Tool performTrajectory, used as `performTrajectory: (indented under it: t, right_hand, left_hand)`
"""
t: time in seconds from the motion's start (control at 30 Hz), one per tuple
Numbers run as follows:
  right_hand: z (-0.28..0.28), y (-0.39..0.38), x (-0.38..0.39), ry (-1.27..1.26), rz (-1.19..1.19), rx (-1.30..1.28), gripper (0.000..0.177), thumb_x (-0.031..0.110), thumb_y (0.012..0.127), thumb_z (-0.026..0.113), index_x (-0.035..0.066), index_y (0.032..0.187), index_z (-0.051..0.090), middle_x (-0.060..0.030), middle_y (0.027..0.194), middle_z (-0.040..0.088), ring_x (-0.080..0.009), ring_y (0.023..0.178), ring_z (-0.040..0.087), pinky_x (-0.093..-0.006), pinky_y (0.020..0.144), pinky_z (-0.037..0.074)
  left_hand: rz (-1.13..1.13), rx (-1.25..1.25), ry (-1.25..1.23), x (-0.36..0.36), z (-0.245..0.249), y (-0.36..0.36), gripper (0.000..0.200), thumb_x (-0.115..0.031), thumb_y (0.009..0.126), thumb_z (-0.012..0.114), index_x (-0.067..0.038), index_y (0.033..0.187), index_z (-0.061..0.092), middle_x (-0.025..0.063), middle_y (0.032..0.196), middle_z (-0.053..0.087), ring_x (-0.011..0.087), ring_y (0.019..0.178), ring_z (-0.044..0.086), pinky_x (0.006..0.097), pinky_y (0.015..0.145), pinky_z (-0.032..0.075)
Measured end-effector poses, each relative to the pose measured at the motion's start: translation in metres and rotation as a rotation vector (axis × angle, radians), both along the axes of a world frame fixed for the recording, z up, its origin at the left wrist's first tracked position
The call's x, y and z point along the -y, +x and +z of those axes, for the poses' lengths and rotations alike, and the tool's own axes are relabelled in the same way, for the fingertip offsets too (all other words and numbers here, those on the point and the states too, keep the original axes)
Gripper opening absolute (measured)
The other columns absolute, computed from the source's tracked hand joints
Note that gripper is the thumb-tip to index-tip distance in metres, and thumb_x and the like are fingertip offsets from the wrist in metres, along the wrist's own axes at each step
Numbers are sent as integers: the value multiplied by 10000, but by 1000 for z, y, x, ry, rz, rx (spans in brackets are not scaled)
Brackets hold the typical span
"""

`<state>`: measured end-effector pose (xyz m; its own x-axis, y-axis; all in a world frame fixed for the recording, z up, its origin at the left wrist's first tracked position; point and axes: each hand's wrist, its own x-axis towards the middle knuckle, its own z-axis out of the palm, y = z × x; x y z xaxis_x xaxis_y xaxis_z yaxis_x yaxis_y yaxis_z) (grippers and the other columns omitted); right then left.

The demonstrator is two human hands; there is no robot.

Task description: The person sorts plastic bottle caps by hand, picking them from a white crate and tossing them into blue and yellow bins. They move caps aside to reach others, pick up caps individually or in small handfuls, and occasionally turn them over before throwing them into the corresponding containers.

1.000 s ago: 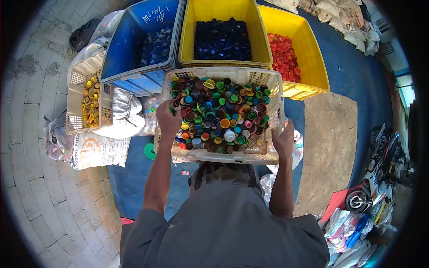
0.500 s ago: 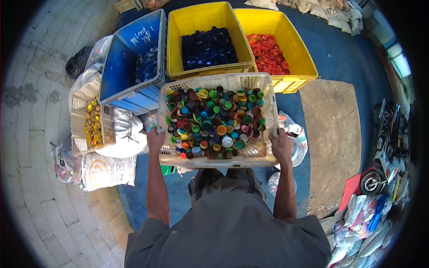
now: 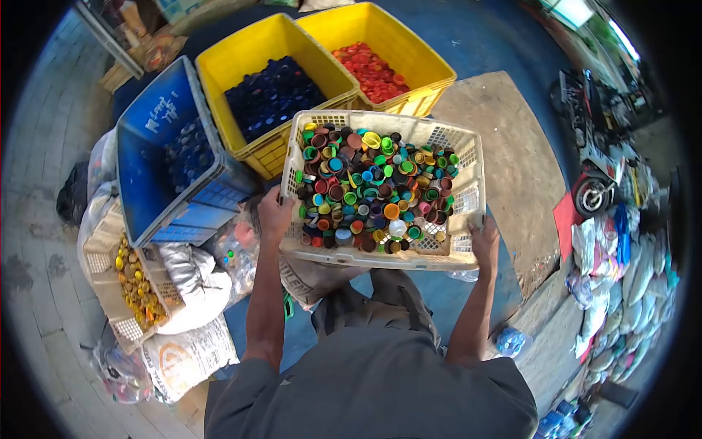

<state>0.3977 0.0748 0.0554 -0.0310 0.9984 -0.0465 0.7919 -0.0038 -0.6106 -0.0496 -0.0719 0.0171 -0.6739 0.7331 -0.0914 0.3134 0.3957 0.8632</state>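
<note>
A white plastic crate [image 3: 344, 257] with grid-holed walls is held up in front of my body. Inside it lie many mixed bottle caps [image 3: 376, 192] in green, brown, yellow, blue and orange. My left hand [image 3: 275, 214] grips the crate's left end, and my right hand [image 3: 484, 243] grips its right end; the fingers of both are partly hidden by the wall. Just beyond the crate stands a yellow bin [image 3: 263, 157] holding dark blue caps [image 3: 272, 95]. A second yellow bin [image 3: 420, 99] holds red caps [image 3: 371, 72].
Left of my arm stands a blue bin [image 3: 135, 175] with blue caps. Below it are a crate of yellow caps [image 3: 139, 289] and a printed white sack [image 3: 186, 358]. A brown board [image 3: 504, 161] lies to the right, with a motorcycle [image 3: 592, 179] and piled bags [image 3: 629, 293] farther right.
My view and body have turned to the right. The crate, still in both hands, now sits farther right of the bins, which have shifted left and tilted in view.
</note>
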Motion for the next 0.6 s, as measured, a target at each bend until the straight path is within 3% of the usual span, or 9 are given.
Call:
performTrajectory:
  t: [0.03,0.2,0.27,0.37,0.4,0.43,0.47,0.53,0.6]
  right_hand:
    - [-3,-3,6,13,-54,-25,295,98,823,655,-64,1021,508,-322,969,629,-487,942,611,-469,783,477]
    - [-3,-12,31,11,-60,-77,325,105,840,602,-57,1095,483,-322,945,619,-484,909,616,-493,758,469]
    - [2,-14,28,-116,-90,-114,427,126,844,622,-50,1202,468,-328,1089,592,-475,1030,582,-482,860,457]
    - [-1,-17,30,63,-88,169,551,139,842,645,-47,1312,423,-316,1274,506,-466,1181,496,-464,993,400]
    - [27,-44,34,178,-213,456,663,144,838,653,-48,1393,347,-298,1381,416,-464,1268,411,-446,1071,337]
    - [43,-53,28,274,-157,372,632,157,834,660,-41,1369,386,-287,1342,457,-453,1241,442,-453,1041,366]
    - [55,-61,20,360,-108,291,603,169,831,667,-34,1344,425,-276,1304,498,-443,1214,474,-459,1012,395]
    - [76,-93,2,66,95,-229,489,112,824,675,-6,1270,514,-219,1209,596,-392,1105,579,-439,930,459]
    - [36,-127,-27,-4,353,-233,435,154,819,692,-6,1206,574,-197,1140,636,-367,1055,609,-419,910,472]
  left_hand:
    - [-26,-45,-50,-12,7,-4,316,-125,793,683,-13,1085,637,195,893,693,279,793,678,370,730,504]
    - [-112,-208,-24,-41,-7,-29,309,-145,806,672,-6,1078,621,231,868,668,400,830,649,445,733,492]
    - [-99,-141,-52,-43,1,-26,316,-153,807,678,-3,1078,616,233,866,666,398,834,648,449,732,488]
    - [-93,-272,-22,-47,4,-18,326,-158,808,681,-5,1088,616,222,909,657,383,862,638,448,760,484]
    - [-88,-334,-18,-49,4,-16,340,-157,805,685,-6,1101,614,220,947,656,377,894,634,446,783,483]
    - [-53,-804,8,-51,-12,-15,415,-138,791,696,-13,1173,590,227,1136,610,387,1060,573,460,891,451]
    - [-113,-783,75,-58,-4,-9,449,-141,784,702,-15,1197,579,226,1168,593,396,1091,547,465,919,436]
    - [-252,-726,195,-80,15,16,516,-145,769,716,-18,1243,556,225,1231,558,413,1154,497,474,973,407]
    - [-396,-623,211,-105,16,29,562,-206,767,740,-37,1268,548,218,1204,565,415,1141,504,495,984,400]
